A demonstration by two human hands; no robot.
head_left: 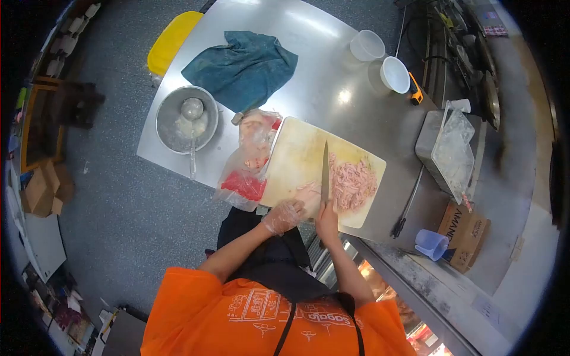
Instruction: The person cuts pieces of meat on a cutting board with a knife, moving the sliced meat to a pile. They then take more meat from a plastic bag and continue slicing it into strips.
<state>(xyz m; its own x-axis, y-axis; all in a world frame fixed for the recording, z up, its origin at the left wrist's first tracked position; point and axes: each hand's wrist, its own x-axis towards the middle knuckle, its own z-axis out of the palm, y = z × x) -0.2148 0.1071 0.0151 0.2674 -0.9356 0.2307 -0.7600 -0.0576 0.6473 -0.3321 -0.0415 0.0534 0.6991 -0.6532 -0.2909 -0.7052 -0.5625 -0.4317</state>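
A long knife (325, 172) has its handle in my right hand (327, 223), its blade pointing away from me over the cutting board (291, 142). My left hand (284, 216), in a clear plastic glove, has its fingers curled on a pale piece of raw meat (308, 195) just left of the blade. A heap of thin meat strips (354, 184) lies right of the knife on the board. Against the board's left edge rests a clear plastic bag (248, 160) with meat and red parts showing through.
A metal bowl (163, 127) with a ladle stands left, below a teal cloth (243, 68). Two white tubs (396, 75) and an orange-black tool (416, 92) sit at the back right. A metal container (428, 136), blue jug (431, 244) and cardboard box (469, 240) are farther right.
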